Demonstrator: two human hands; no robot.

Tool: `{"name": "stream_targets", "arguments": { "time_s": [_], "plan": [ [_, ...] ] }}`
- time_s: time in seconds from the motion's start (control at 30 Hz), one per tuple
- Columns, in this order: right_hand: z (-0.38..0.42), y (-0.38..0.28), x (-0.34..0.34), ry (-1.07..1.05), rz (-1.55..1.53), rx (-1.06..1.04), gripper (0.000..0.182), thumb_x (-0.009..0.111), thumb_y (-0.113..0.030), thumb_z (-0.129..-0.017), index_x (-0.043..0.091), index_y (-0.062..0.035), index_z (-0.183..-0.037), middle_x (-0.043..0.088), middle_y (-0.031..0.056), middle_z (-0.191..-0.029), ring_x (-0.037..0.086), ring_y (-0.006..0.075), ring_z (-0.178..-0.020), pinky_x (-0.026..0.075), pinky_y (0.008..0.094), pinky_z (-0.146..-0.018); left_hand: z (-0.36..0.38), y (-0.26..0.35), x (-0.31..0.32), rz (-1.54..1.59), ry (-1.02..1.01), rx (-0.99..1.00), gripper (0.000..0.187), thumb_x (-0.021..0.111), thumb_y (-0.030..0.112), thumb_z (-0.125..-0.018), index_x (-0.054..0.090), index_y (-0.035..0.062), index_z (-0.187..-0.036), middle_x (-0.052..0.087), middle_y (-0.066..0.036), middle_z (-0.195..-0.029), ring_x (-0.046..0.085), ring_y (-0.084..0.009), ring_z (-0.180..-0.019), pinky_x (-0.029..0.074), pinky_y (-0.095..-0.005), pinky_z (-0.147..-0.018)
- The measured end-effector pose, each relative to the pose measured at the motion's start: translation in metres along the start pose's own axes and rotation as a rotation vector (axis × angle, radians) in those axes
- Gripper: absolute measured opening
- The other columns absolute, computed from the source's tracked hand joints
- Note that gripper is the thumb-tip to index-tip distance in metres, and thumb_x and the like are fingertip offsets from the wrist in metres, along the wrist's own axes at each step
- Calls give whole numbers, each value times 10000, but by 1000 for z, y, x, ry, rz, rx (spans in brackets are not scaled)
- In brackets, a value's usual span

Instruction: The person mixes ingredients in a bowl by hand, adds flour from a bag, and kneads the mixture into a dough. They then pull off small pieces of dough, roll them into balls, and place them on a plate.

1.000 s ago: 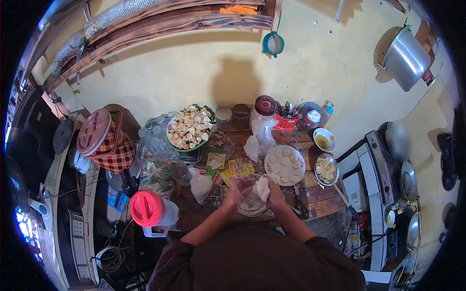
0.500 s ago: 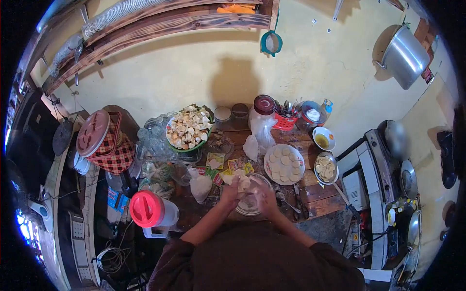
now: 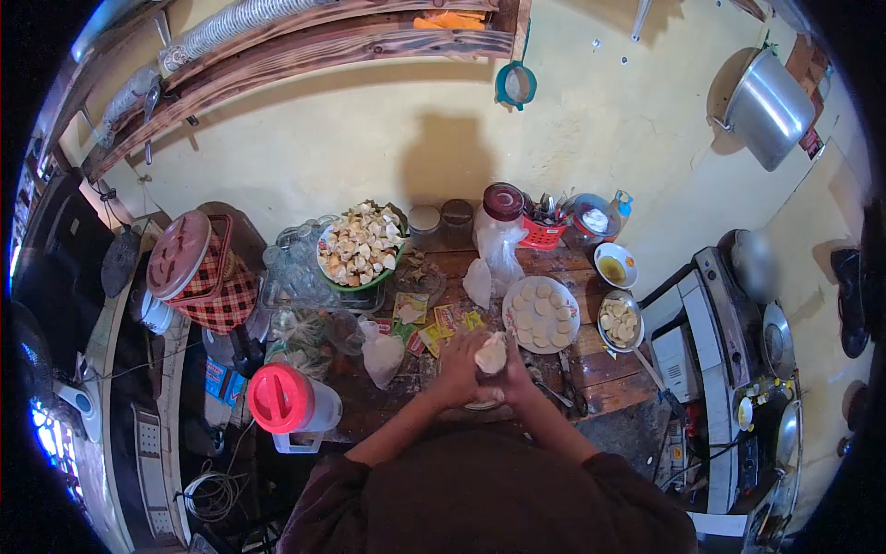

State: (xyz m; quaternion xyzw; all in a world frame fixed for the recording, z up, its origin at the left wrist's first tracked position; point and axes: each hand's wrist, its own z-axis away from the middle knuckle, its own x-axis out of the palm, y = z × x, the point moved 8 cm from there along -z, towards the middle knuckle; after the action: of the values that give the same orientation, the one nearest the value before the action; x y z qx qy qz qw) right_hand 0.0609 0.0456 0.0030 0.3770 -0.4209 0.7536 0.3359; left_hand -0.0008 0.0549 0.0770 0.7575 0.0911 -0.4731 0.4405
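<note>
A pale lump of dough (image 3: 491,354) is pressed between my two hands above the middle of the table. My left hand (image 3: 454,371) cups it from the left, while my right hand (image 3: 518,371) closes round its right side. Most of a glass bowl (image 3: 482,404) below is hidden by my hands; only its near rim shows. Right of the hands stands a floral plate (image 3: 541,347) with several flat round dough pieces (image 3: 544,309). A spoon (image 3: 556,395) and dark-handled utensils (image 3: 574,383) lie close to my right hand.
Seasoning packets (image 3: 445,320) and a tied plastic bag (image 3: 382,355) lie left of centre. Behind are a heaped bowl of chopped pieces (image 3: 360,242) and a lidded jar (image 3: 503,201). A red-lidded jug (image 3: 293,399) is front left; a pan (image 3: 620,323) is at right.
The dough was spread loosely between my hands over the bowl. My hands have come together and it is now a rounder lump, turned upright.
</note>
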Motion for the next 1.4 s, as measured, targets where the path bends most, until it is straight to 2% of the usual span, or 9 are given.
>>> {"name": "stream_targets", "arguments": {
  "time_s": [0.13, 0.33, 0.53, 0.7, 0.77, 1.0, 1.23, 1.3, 1.4],
  "plan": [
    [-18, -7, -48, -50, -174, 82, 379, 428, -450, -890, 497, -143, -1102, 555, 48, -1028, 553, 209, -903, 465, 382, -774, 7, -1, -1, -368, -95, -7, 1080, 632, 646, -591, 165, 89, -1388, 90, -204, -1434, 76, -453, -1299, 82, -538, -1036],
    [-11, -55, -74, 121, 766, -411, 326, 484, -283, -886, 486, -59, -1123, 554, 67, -1069, 550, 191, -967, 478, 339, -761, 5, -41, 21, 667, 157, 79, 949, 354, 716, -755, 64, 88, -1407, 135, -204, -1429, 138, -378, -1314, 112, -477, -1050],
    [34, -61, 38, 356, 1578, -685, 416, 480, -215, -868, 397, 22, -1199, 456, 160, -1203, 490, 257, -1067, 411, 379, -855, 5, -30, 61, 2127, -155, -499, 1018, 106, 814, -693, 212, 63, -1371, 286, -129, -1388, 280, -284, -1273, 197, -406, -1057],
    [69, -23, 106, 5, 1894, -1047, 563, 403, -258, -894, 219, 23, -1346, 318, 211, -1344, 353, 308, -1229, 261, 395, -1016, 9, -52, 70, 1817, -84, -510, 748, 270, 649, -837, 285, 90, -1333, 404, -126, -1297, 405, -274, -1188, 298, -438, -1011],
    [58, -18, 101, -246, 1352, -622, 655, 400, -311, -904, 86, 2, -1386, 224, 199, -1400, 286, 288, -1279, 201, 381, -1051, 8, -59, 70, 1851, -26, -495, 657, 306, 565, -873, 317, 66, -1301, 437, -127, -1258, 442, -274, -1147, 342, -419, -981],
    [37, -55, 34, 101, 887, -521, 510, 362, -388, -924, 368, -25, -1281, 424, 157, -1279, 421, 268, -1175, 313, 386, -996, 7, -80, 35, 1607, 354, -648, 396, 559, 136, -847, 398, 45, -1197, 519, -96, -1126, 545, -238, -995, 478, -352, -831],
    [25, 2, 31, 12, 19, 105, 521, 374, -492, -896, 442, -87, -1216, 523, 87, -1159, 512, 232, -1058, 416, 384, -902, -2, -57, 7, 865, 208, -192, 538, 640, 140, -765, 384, 63, -1233, 480, -117, -1193, 489, -261, -1086, 399, -410, -908],
    [21, 10, 29, -72, -44, 178, 524, 360, -497, -898, 439, -90, -1219, 538, 79, -1130, 527, 224, -1031, 424, 376, -893, -1, -10, -15, 207, 199, 221, 669, 696, 263, -689, 391, 64, -1250, 375, -181, -1297, 291, -351, -1252, 279, -508, -982],
    [2, 3, -11, -92, -3, 46, 430, 479, -366, -887, 443, -61, -1189, 537, 91, -1132, 539, 235, -1016, 429, 381, -895, 5, 9, -21, -88, -101, 49, 971, 697, 474, -624, 208, 86, -1367, 127, -222, -1414, 34, -384, -1325, 122, -557, -1023]
  ]
}}
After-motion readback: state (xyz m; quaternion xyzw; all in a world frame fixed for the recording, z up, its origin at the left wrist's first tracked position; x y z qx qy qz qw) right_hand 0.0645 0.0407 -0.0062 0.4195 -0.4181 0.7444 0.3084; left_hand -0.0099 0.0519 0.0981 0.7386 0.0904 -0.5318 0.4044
